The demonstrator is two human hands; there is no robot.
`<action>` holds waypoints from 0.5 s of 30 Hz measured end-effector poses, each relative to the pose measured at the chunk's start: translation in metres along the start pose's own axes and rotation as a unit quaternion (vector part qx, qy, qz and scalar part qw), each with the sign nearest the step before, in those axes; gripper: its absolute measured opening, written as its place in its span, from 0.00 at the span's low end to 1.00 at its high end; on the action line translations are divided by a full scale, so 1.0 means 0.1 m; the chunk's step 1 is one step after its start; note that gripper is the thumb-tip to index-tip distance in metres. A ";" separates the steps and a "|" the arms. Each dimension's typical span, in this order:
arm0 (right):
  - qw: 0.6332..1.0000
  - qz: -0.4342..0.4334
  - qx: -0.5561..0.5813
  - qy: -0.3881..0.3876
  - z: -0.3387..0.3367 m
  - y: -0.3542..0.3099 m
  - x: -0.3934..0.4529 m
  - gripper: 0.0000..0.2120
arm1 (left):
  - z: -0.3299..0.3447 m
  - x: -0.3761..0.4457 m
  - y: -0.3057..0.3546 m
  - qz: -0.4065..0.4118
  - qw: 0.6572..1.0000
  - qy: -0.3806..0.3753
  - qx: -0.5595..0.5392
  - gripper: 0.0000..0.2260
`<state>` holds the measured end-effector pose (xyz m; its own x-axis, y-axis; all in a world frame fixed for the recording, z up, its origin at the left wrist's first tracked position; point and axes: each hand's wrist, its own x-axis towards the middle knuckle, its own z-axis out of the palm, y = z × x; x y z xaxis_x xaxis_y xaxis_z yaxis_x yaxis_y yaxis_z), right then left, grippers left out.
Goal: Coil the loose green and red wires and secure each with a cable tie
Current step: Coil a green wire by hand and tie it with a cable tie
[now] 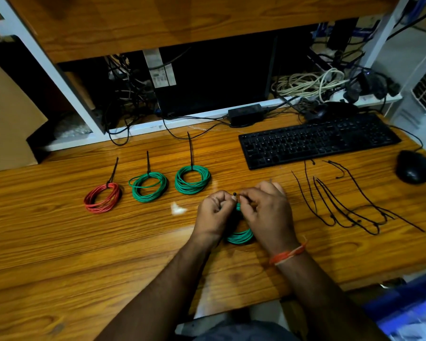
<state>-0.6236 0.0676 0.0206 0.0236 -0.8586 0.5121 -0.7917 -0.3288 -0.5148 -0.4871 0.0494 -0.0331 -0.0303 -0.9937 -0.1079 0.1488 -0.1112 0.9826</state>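
Observation:
A green wire coil [240,237] sits on the wooden desk [59,242] between my hands, mostly hidden by them. My left hand [214,212] and my right hand [268,210] meet above the coil's far side and pinch a black cable tie [235,194], whose small head shows between the fingertips. On the left lie a tied red coil [103,198] and two tied green coils [148,187] [192,179], each with a black tie tail sticking up. Several loose black cable ties [342,207] are spread on the right.
A black keyboard [315,141] and a black mouse [413,167] lie at the back right. A power adapter [246,114] and tangled cables sit behind, under a low wooden shelf [182,23]. A small white scrap [177,209] lies left of my hands.

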 end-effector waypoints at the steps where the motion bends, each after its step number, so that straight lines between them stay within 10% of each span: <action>1: 1.000 0.001 -0.004 -0.001 0.01 0.00 0.00 0.05 | 0.00 0.00 0.00 0.000 1.000 0.001 0.002 0.11; 15: 1.000 -0.007 -0.019 -0.008 0.01 -0.04 0.03 0.03 | -0.02 0.00 -0.01 0.014 1.000 0.005 -0.003 0.11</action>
<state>-0.6196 0.0663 0.0239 0.0443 -0.8608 0.5070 -0.8145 -0.3250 -0.4806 -0.4855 0.0498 -0.0344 -0.0161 -0.9965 -0.0820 0.1549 -0.0835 0.9844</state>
